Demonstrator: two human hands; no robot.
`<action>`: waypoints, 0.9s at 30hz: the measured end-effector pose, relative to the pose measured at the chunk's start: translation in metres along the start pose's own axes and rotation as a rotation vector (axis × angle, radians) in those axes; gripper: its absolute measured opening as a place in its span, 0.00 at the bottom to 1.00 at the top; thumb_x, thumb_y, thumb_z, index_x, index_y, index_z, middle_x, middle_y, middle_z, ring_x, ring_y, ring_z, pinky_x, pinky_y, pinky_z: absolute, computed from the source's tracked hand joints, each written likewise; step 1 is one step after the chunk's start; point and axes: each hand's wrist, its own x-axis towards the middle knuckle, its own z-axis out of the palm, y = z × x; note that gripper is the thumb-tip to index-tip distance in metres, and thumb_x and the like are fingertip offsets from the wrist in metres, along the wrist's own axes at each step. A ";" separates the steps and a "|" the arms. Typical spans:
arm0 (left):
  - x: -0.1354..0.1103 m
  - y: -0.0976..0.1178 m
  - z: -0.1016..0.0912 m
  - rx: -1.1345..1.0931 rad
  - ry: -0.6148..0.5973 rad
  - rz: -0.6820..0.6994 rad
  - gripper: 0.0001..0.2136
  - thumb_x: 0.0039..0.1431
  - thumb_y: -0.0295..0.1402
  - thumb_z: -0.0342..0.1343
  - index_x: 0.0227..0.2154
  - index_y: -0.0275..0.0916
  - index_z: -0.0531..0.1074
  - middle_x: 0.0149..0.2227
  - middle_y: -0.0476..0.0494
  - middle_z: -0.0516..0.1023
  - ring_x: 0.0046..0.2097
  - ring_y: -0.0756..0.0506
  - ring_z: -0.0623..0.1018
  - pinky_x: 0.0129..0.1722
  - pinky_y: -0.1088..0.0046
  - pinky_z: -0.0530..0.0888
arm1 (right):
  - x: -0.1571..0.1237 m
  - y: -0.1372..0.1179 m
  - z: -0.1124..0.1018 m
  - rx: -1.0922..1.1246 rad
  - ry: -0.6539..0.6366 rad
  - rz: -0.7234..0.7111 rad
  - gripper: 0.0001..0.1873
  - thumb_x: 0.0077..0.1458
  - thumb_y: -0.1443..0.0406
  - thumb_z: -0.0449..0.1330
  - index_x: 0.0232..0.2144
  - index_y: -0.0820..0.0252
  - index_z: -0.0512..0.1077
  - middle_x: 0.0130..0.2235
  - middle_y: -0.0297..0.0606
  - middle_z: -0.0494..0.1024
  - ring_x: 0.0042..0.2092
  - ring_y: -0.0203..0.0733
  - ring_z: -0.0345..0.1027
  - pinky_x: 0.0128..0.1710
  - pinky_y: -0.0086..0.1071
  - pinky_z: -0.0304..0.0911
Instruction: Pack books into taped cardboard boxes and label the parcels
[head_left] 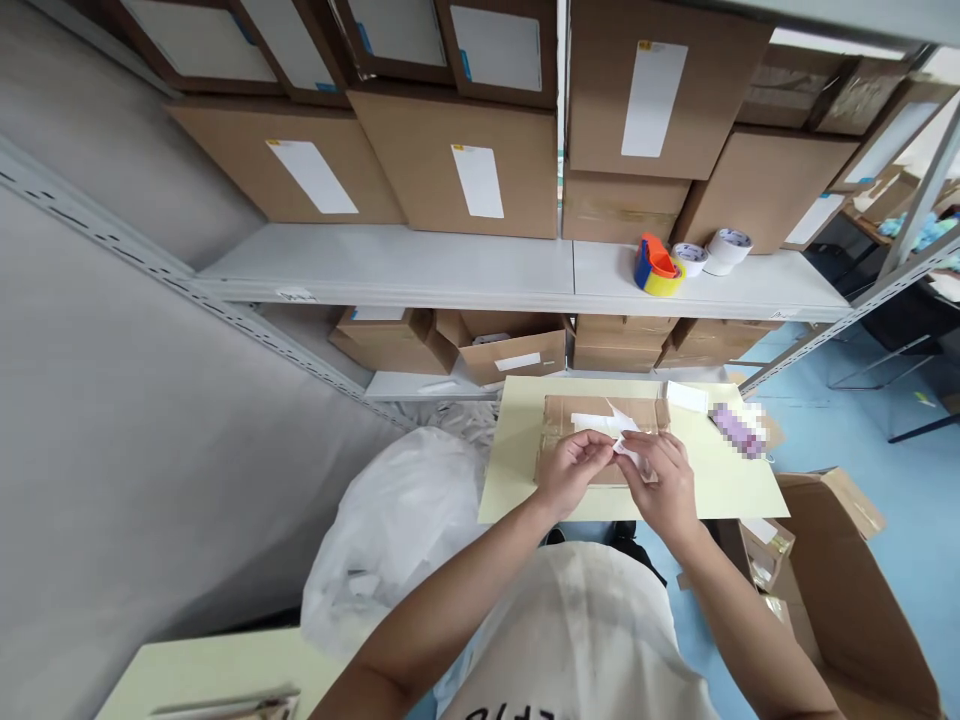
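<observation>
A taped brown cardboard box lies on the pale yellow table, with a white label on its top. Over the box, both hands meet at a small white piece of paper or sticker. My left hand pinches its left edge between thumb and fingertips. From the other side, my right hand grips the same white piece, fingers curled round it. A pointed white flap sticks up just behind the fingers. Whether that flap is part of the held piece, I cannot tell.
The yellow table also bears a white stack and a blurred purple item. Tape rolls and a tape dispenser sit on the shelf among cartons. A white plastic bag stands left, an open carton right.
</observation>
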 end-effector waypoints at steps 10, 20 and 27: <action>-0.009 0.004 -0.006 0.070 -0.056 0.030 0.20 0.42 0.51 0.69 0.24 0.38 0.75 0.26 0.48 0.76 0.30 0.49 0.75 0.37 0.71 0.73 | -0.004 -0.014 -0.005 0.083 -0.034 0.047 0.03 0.60 0.61 0.61 0.37 0.48 0.74 0.41 0.39 0.84 0.41 0.51 0.79 0.46 0.52 0.69; -0.018 0.006 -0.021 0.377 -0.114 0.289 0.18 0.54 0.51 0.61 0.24 0.40 0.75 0.28 0.45 0.76 0.32 0.47 0.75 0.35 0.70 0.72 | -0.005 -0.028 -0.001 0.342 -0.100 0.221 0.05 0.57 0.58 0.64 0.32 0.50 0.77 0.34 0.36 0.83 0.36 0.47 0.79 0.36 0.41 0.76; -0.024 0.003 -0.025 0.411 -0.126 0.455 0.16 0.60 0.46 0.58 0.26 0.38 0.74 0.28 0.46 0.74 0.31 0.49 0.74 0.33 0.73 0.71 | -0.008 -0.031 0.000 0.453 -0.149 0.338 0.08 0.56 0.57 0.64 0.30 0.53 0.80 0.35 0.40 0.84 0.39 0.46 0.80 0.41 0.39 0.75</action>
